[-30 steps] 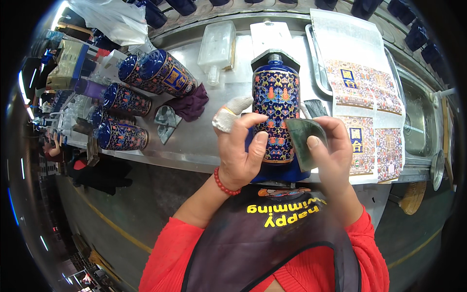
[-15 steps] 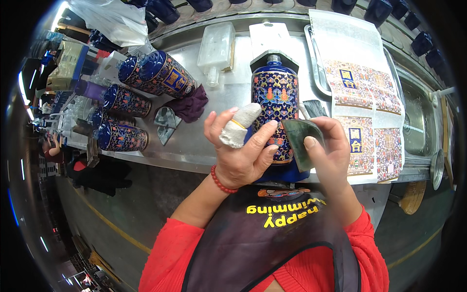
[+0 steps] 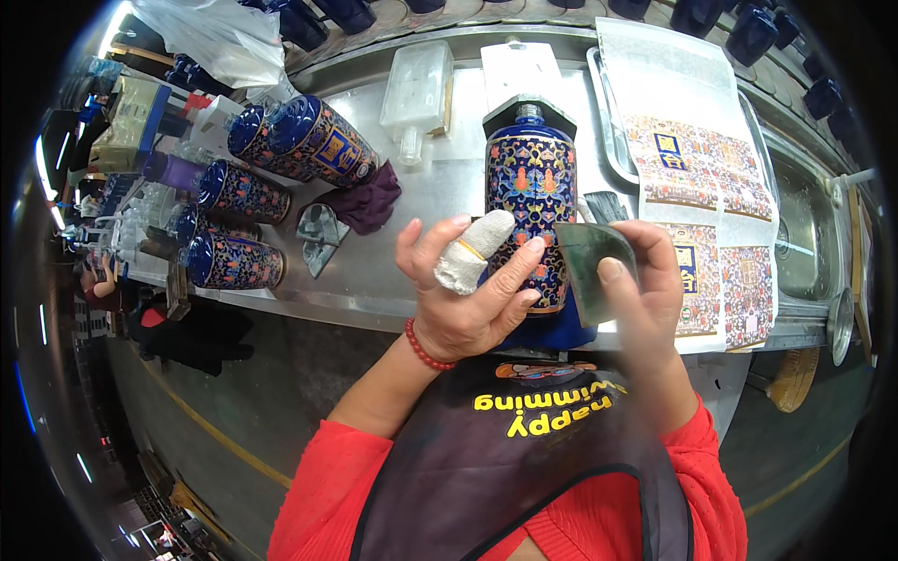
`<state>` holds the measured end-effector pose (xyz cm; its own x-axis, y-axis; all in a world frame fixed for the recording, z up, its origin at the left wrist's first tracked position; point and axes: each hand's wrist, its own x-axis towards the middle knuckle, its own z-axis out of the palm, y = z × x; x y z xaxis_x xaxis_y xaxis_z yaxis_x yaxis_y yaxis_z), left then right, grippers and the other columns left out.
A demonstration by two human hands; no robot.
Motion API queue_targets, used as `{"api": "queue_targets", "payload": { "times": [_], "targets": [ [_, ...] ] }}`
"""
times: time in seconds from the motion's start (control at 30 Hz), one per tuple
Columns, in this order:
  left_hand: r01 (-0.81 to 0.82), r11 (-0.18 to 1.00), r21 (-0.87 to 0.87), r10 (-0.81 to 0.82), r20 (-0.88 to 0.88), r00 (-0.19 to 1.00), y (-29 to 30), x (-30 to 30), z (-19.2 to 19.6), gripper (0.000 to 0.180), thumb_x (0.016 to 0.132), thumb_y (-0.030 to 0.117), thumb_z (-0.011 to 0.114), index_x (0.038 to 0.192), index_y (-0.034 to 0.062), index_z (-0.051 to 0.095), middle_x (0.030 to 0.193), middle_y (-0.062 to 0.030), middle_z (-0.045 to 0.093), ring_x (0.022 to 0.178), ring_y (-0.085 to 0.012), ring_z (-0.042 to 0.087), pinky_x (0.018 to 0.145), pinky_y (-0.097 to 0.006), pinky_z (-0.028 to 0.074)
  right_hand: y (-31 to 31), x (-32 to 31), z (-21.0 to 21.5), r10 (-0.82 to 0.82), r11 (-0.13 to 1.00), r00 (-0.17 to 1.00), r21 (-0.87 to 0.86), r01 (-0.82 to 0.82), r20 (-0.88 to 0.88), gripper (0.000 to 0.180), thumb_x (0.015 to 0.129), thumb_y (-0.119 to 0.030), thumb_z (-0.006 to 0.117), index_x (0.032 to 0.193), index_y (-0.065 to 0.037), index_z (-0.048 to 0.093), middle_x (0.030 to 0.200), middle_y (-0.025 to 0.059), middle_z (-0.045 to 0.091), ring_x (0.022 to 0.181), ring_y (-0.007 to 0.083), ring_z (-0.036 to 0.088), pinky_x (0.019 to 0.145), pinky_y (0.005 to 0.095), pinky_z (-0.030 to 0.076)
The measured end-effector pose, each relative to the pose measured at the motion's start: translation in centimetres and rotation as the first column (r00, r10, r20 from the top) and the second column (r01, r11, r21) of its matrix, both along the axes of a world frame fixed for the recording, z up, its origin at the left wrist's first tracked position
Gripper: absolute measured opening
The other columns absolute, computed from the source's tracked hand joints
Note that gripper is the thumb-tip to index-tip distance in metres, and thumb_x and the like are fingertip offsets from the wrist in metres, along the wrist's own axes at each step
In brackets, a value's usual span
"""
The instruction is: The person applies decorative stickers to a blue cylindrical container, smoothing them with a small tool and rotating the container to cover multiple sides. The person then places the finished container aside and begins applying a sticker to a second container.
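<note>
A dark blue bottle (image 3: 530, 178) with a colourful floral wrap lies in front of me, its neck pointing away into a dark notched rest (image 3: 566, 119). My left hand (image 3: 468, 304) is over the bottle's lower left side, fingers apart, with the index fingertip against the wrap. One of its fingers wears a whitish cloth finger cover (image 3: 482, 248) held by a yellow band. My right hand (image 3: 650, 290) grips a flat green scraper (image 3: 589, 276) between thumb and fingers, beside the bottle's lower right side. Whether the scraper's edge touches the bottle I cannot tell.
Several wrapped blue bottles (image 3: 238, 262) lie at the left, near a purple cloth (image 3: 365, 201) and a dark greenish scraper piece (image 3: 321, 238). A clear bottle (image 3: 416, 89) lies behind. Printed label sheets (image 3: 697, 84) cover a tray at right, before a metal sink (image 3: 804, 215).
The scraper has moved slightly right and turned more upright. My left hand's covered finger has dropped a little toward me. Blue bottles along the far edge have shifted right.
</note>
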<state>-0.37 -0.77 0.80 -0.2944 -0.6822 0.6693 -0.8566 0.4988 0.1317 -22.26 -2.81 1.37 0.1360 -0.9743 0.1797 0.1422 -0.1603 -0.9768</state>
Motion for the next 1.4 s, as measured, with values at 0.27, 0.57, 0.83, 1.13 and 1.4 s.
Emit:
{"api": "queue_targets", "payload": {
  "times": [0.27,0.57,0.83,1.13,1.4],
  "targets": [
    [-0.012,0.999,0.047,0.010,0.034,0.999,0.4,-0.5,0.0,0.039,0.096,0.046,0.062,0.123,0.0211,0.077,0.126,-0.0085,0.066,0.128,-0.0291,0.041,0.119,-0.054,0.016,-0.5,-0.9,-0.7,-0.159,0.953,0.947,-0.295,0.073,-0.281,0.041,0.099,-0.001,0.058,0.138,0.007,0.050,0.124,0.0182,0.063,0.114,0.0243,0.064,0.099,0.0335,0.049],
    [-0.014,0.997,0.073,0.013,0.008,1.000,0.4,-0.8,0.2,0.043,0.096,0.048,0.061,0.124,0.0185,0.076,0.126,-0.0108,0.066,0.128,-0.0311,0.041,0.117,-0.055,0.017,-0.9,-1.5,0.2,-0.249,0.860,0.829,-0.508,-0.048,-0.500,0.042,0.099,0.002,0.058,0.140,0.007,0.051,0.125,0.0259,0.066,0.109,0.0345,0.070,0.094,0.0383,0.054],
    [-0.030,0.997,0.075,0.028,0.029,0.999,0.5,-1.5,0.6,0.050,0.097,0.053,0.060,0.126,0.0158,0.075,0.117,-0.0080,0.069,0.126,-0.0325,0.042,0.116,-0.053,0.020,-1.0,-1.4,0.5,-0.253,0.853,0.819,-0.518,-0.062,-0.515,0.040,0.098,0.005,0.057,0.138,0.007,0.053,0.124,0.0255,0.066,0.109,0.0359,0.070,0.095,0.0390,0.054],
    [-0.053,0.995,0.085,0.053,-0.003,0.999,0.8,-1.7,0.4,0.054,0.097,0.054,0.060,0.129,0.0127,0.073,0.126,-0.0116,0.066,0.126,-0.0333,0.042,0.116,-0.054,0.020,-1.1,-1.5,0.6,-0.271,0.839,0.812,-0.540,-0.064,-0.517,0.042,0.096,0.006,0.057,0.138,0.007,0.053,0.122,0.0263,0.066,0.106,0.0362,0.070,0.093,0.0389,0.055],
    [-0.056,0.993,0.109,0.053,0.026,0.998,1.0,-2.1,0.2,0.056,0.097,0.053,0.059,0.130,0.0098,0.071,0.131,-0.0126,0.063,0.128,-0.0326,0.041,0.116,-0.056,0.019,-1.2,-1.4,0.5,-0.283,0.833,0.813,-0.551,-0.055,-0.509,0.042,0.095,0.007,0.058,0.137,0.008,0.054,0.120,0.0264,0.067,0.105,0.0367,0.070,0.092,0.0392,0.055]
  ]
}}
